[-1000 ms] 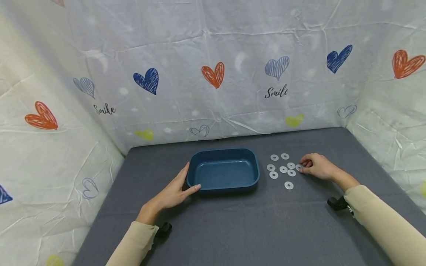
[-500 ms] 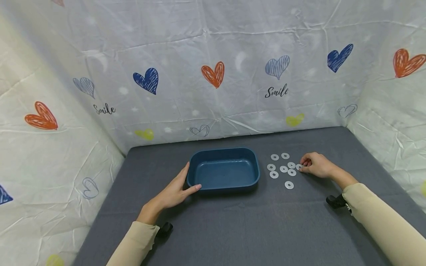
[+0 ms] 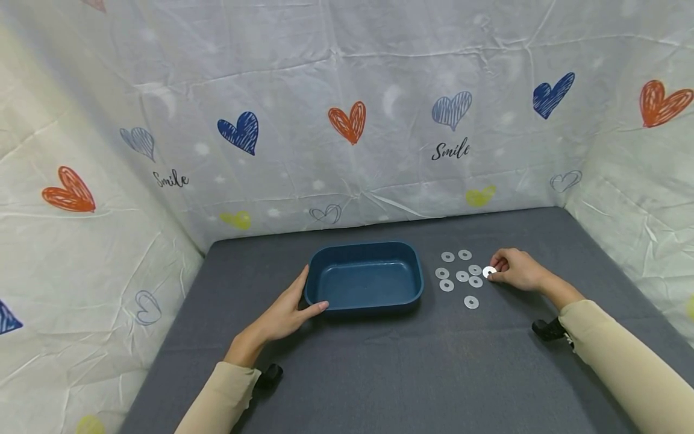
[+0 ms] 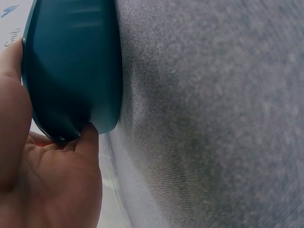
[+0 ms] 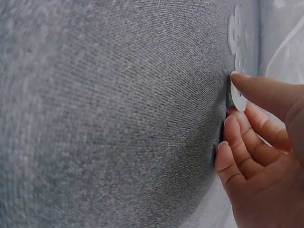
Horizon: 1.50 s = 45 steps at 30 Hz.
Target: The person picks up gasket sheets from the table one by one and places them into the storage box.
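Observation:
A dark blue rectangular dish (image 3: 365, 283) stands on the grey cloth, with nothing inside it. My left hand (image 3: 283, 308) grips its near left corner, thumb on the front wall and fingers along the left end; the left wrist view shows the same hold on the dish (image 4: 71, 57). Between thumb and fingers, my right hand (image 3: 518, 271) pinches a flat metal washer (image 3: 488, 272). This washer (image 5: 238, 97) is tilted, with one edge raised from the cloth, in the right wrist view. Several more washers (image 3: 462, 276) lie flat between the dish and my right hand.
Grey cloth (image 3: 390, 380) covers the table. White curtains (image 3: 347, 181) printed with hearts hang behind it and at both sides. One washer (image 3: 471, 302) lies apart from the others, nearer the front.
The washer at my right fingertips has tilted up and now catches the light; before, it lay flat. My left hand and the dish have stayed put.

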Available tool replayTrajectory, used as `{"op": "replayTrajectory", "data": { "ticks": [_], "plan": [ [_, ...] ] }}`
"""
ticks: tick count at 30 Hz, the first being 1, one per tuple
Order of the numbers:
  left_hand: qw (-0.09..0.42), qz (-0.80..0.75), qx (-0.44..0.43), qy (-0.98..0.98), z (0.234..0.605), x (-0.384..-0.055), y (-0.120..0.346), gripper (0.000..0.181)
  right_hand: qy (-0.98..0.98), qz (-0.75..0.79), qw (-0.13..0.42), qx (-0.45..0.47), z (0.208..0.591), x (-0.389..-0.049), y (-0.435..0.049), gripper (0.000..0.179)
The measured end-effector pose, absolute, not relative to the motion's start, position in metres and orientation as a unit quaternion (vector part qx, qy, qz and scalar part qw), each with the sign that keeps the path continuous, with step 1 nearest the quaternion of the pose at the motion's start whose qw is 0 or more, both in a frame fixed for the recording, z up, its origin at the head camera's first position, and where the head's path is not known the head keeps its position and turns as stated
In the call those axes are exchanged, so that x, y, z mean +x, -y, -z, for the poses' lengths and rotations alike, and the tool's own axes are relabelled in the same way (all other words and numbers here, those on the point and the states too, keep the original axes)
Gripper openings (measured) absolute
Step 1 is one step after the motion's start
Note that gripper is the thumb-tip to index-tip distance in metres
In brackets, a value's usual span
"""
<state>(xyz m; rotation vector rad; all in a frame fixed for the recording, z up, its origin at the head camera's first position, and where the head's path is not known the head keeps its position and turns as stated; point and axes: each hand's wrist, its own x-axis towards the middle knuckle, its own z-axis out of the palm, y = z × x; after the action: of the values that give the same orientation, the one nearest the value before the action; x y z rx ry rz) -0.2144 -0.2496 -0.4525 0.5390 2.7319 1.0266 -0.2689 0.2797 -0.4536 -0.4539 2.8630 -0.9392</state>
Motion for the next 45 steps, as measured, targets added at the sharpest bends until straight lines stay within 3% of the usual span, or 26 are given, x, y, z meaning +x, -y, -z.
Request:
{"op": "replayTrajectory", "data": {
  "ticks": [15,27,45],
  "plan": [
    [0.096,-0.36,0.177,-0.911,0.452,-0.213,0.25,0.11,-0.919,0.366,0.049,-0.139,0.457,-0.268,-0.284,0.011],
    [0.097,-0.359,0.175,-0.912,0.451,-0.213,0.25,0.11,-0.858,0.489,0.118,-0.106,0.456,-0.267,-0.284,0.021],
    [0.096,-0.356,0.171,-0.914,0.452,-0.213,0.251,0.111,-0.828,0.539,0.116,-0.099,0.443,-0.259,-0.272,0.03]
  ]
}}
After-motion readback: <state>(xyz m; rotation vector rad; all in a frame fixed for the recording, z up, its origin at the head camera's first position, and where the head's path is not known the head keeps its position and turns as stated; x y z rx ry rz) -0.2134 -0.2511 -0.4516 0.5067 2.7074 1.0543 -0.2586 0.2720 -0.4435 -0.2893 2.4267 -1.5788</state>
